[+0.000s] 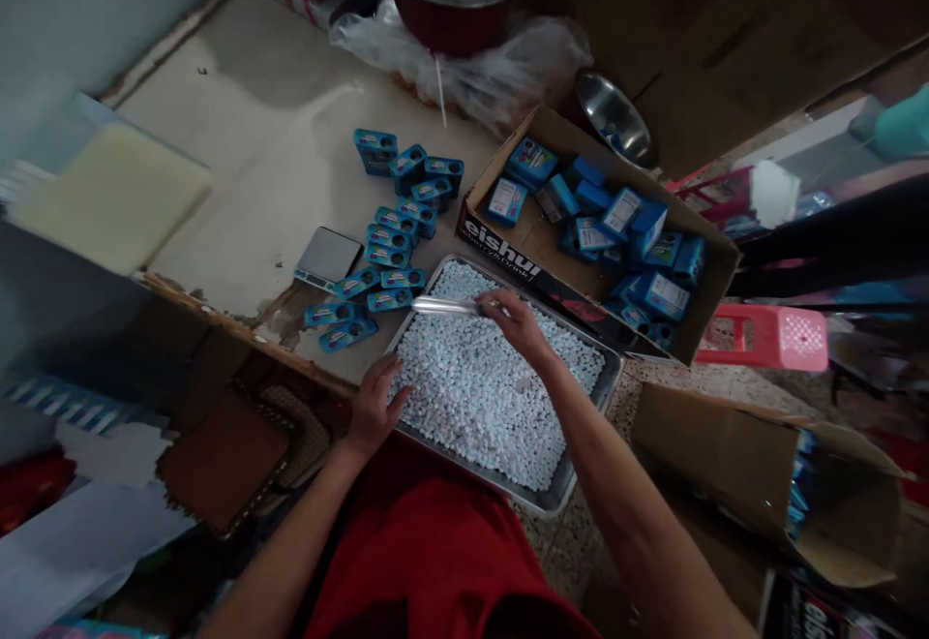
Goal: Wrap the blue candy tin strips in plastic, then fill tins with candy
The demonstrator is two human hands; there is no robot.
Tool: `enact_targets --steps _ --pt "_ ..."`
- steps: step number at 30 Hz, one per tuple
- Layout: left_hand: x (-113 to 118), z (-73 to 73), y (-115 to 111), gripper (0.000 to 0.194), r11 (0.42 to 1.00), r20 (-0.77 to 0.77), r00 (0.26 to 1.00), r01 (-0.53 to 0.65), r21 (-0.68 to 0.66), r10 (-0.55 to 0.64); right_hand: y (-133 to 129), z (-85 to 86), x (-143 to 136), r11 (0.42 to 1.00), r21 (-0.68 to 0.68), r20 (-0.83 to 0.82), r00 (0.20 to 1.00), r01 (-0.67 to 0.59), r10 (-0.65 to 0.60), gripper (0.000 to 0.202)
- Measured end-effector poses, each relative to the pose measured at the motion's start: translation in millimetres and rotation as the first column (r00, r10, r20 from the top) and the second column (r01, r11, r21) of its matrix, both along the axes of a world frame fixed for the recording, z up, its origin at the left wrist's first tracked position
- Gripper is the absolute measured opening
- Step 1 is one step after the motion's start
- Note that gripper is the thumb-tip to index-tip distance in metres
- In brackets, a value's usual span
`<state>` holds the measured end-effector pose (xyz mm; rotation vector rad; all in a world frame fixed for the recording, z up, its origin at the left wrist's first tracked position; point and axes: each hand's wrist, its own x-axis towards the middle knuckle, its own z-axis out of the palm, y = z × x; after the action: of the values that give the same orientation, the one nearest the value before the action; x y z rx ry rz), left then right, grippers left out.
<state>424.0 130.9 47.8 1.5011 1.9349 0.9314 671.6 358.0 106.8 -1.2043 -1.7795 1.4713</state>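
A metal tray [616, 378] full of small pale pellets [479, 397] lies in front of me. My right hand [517, 321] is over the tray, its fingers closed around the end of a slim metal scoop [444, 306]. The scoop points left, and its tip is at a small blue box [390, 300] beside the tray; I cannot tell whether they touch. My left hand [375, 401] is at the tray's left edge, fingers apart, holding nothing. Several more blue boxes [392, 237] with round holes in their tops stand in a cluster on the table.
A small scale [328, 257] sits left of the boxes. Behind the tray, an open carton [533, 266] holds several blue boxes. A large bowl [451, 0] stands on plastic sheeting at the back. At right are a pink stool [794, 337] and another carton [726, 426].
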Motion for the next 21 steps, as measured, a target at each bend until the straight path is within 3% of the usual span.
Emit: enact_targets --steps 1,3,5,7,10,14,17,21 --pt "5.4 -6.8 10.9 0.045 0.998 0.013 0.998 0.064 0.007 -0.064 20.4 -9.0 -17.5 0.982 0.106 0.02 0.988 -0.155 0.153 0.022" --pt "15.5 -21.2 34.7 0.055 0.996 0.014 0.996 0.084 0.017 -0.084 48.5 -30.1 -45.5 0.898 0.212 0.097 0.923 -0.385 0.373 0.017" --pt "26.0 -33.6 51.9 0.065 0.999 -0.015 0.999 0.044 0.025 -0.044 57.6 -50.2 -61.8 0.813 0.248 0.198 0.849 -0.526 0.489 0.016" --pt "36.2 -40.8 58.2 0.073 0.999 -0.061 0.998 0.023 0.037 -0.021 50.7 -62.8 -66.2 0.781 0.241 0.291 0.81 -0.577 0.508 0.017" --pt "50.2 -41.7 55.8 0.073 0.998 -0.069 0.997 0.046 0.033 -0.044 26.1 -64.4 -54.7 0.813 0.198 0.355 0.813 -0.548 0.461 0.019" --pt "74.2 -36.5 58.6 0.063 0.998 0.028 0.998 0.056 -0.013 -0.055 -6.5 -50.1 -18.4 0.895 0.126 0.35 0.863 -0.428 0.364 0.019" --pt "105.3 -33.7 69.7 0.061 0.997 0.116 0.991 0.076 -0.017 -0.073 -27.0 -34.7 15.5 0.95 0.091 0.346 0.904 -0.299 0.251 0.018" --pt "148.3 -27.3 78.0 0.063 0.991 0.191 0.974 0.13 -0.018 -0.124 -57.5 -5.7 54.3 1.0 0.012 0.215 0.977 -0.007 0.005 0.016"
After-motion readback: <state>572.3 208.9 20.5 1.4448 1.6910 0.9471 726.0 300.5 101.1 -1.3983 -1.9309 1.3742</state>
